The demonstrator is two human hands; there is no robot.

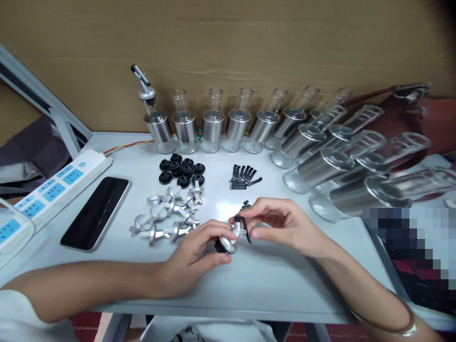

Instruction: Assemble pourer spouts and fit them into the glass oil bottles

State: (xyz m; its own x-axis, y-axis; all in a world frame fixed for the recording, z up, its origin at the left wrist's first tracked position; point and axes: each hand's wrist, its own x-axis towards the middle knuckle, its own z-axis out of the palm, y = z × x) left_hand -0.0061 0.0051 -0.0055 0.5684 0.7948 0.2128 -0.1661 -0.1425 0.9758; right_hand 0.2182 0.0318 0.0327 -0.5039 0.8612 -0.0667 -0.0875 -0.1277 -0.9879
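While left hand (192, 259) clamps curved metal spout (232, 241), right hand (281, 223) pinches thin black strip (246, 232).

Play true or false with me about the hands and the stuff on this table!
1. The left hand holds a silver spout. True.
2. The right hand lies flat on the table. False: it pinches a black strip at the spout.
3. The phone has a lit screen. False: the screen is dark.
4. Only one standing bottle wears a spout. True: the leftmost one.
5. The black stoppers are piled on the phone. False: they lie on the table, just beyond the loose spouts.
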